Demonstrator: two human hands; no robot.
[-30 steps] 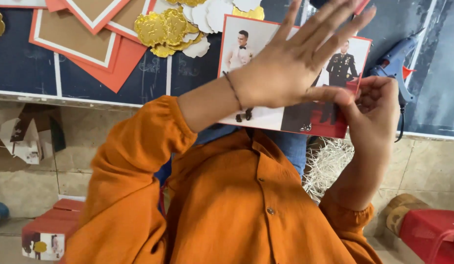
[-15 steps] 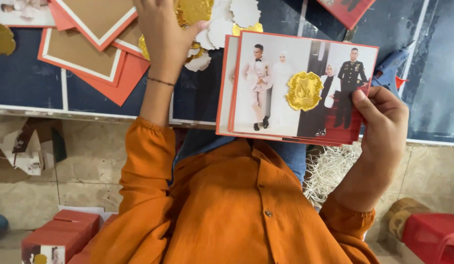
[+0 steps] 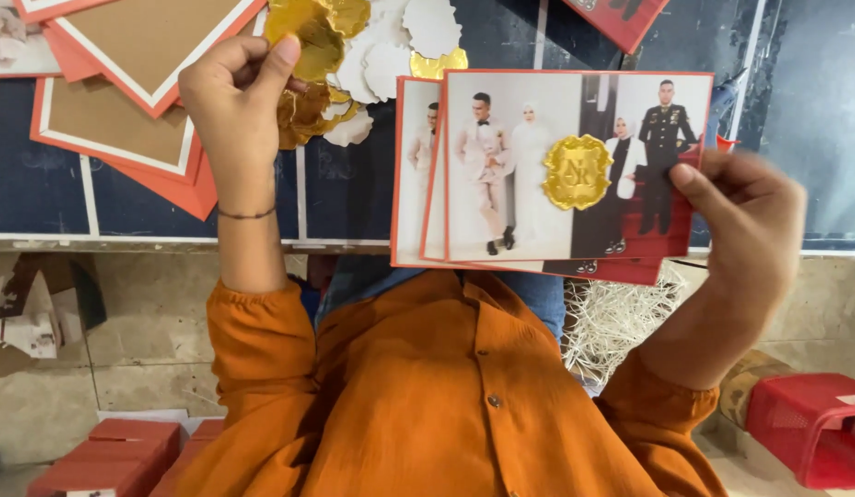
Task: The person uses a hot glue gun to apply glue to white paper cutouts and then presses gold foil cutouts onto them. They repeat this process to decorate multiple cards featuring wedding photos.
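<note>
While held up over the orange shirt (image 3: 427,405), at least two red-bordered photo cards (image 3: 538,175) fanned in the right hand (image 3: 740,248), thumb pressed on the right edge, grip closed on that edge. Front card topped by one gold seal (image 3: 577,171), stuck near its middle. Lower edge of the fan hanging just past the near edge of the dark desk (image 3: 354,193), above the lap.

Left hand (image 3: 234,87) raised over the desk, fingertips pinched on a gold foil sticker (image 3: 303,37) at the top of a heap of gold and white scalloped stickers (image 3: 391,46); count of the heap not clear, pieces overlapping. Thin bracelet (image 3: 246,214) round the left wrist.

Left of that hand, a stack of tan cards with red borders (image 3: 124,101), at least three, overlapping and skewed, corners reaching towards the wrist. Open dark surface between the left forearm and the fan.

Below the desk edge: red boxes (image 3: 124,451) at lower left, one red basket (image 3: 805,423) at lower right, pale straw-like filling (image 3: 621,317) beside the right forearm.
</note>
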